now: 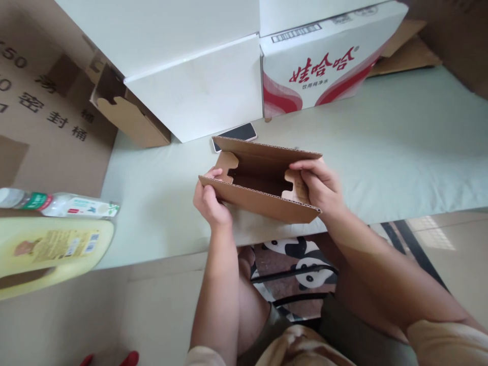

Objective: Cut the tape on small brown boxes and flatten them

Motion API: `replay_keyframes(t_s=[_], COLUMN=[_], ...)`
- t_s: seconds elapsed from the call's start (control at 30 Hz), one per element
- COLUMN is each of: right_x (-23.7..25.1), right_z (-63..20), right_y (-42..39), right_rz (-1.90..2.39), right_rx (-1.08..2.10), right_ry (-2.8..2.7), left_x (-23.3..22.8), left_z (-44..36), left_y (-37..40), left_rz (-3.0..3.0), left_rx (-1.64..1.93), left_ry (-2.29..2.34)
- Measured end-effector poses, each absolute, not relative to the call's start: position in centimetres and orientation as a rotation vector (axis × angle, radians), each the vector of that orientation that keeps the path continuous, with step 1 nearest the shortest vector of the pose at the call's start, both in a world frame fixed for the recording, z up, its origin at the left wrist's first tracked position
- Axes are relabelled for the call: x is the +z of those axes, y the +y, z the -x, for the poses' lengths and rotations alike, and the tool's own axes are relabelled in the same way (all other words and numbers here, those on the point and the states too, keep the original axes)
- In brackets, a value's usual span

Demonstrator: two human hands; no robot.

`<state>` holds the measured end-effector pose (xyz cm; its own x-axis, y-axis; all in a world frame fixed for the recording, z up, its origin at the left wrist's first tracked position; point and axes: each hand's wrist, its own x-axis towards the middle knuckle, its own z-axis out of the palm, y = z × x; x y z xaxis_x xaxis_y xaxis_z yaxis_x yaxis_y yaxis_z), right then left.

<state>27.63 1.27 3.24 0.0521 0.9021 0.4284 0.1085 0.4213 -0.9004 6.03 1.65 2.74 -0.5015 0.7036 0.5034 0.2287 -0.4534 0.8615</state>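
Between my two hands is a brown cardboard box, its top open and its long side flaps standing up. Notched end flaps fold in at both short ends. My left hand grips the left end, thumb on the near side panel and a fingertip inside by the notched flap. My right hand holds the right end, with its fingers at the right notched flap. The inside of the box is in shadow. Just behind it lies a smartphone with a dark screen, partly covered by the far flap.
White boxes and a red-and-white printed carton stand at the back of the pale green cloth. A second brown box is at back left, beside a large carton. A plastic bottle and a yellow jug are at left.
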Motion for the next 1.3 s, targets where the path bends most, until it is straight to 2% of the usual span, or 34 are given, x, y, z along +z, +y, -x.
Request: replay_keyframes(t_s=[0.2, 1.3], right_x=[3.6, 2.8], right_z=[-27.5, -27.4], right_y=[1.1, 1.3], right_rz=[0.917, 0.896], right_rx=[0.893, 0.909], right_ry=[-1.304, -1.254], left_x=[3.2, 3.4], left_z=[-6.5, -6.6], left_y=[1.6, 1.4], left_rz=[-1.252, -1.239], left_rx=[2.015, 1.954], left_ry=[1.437, 1.503])
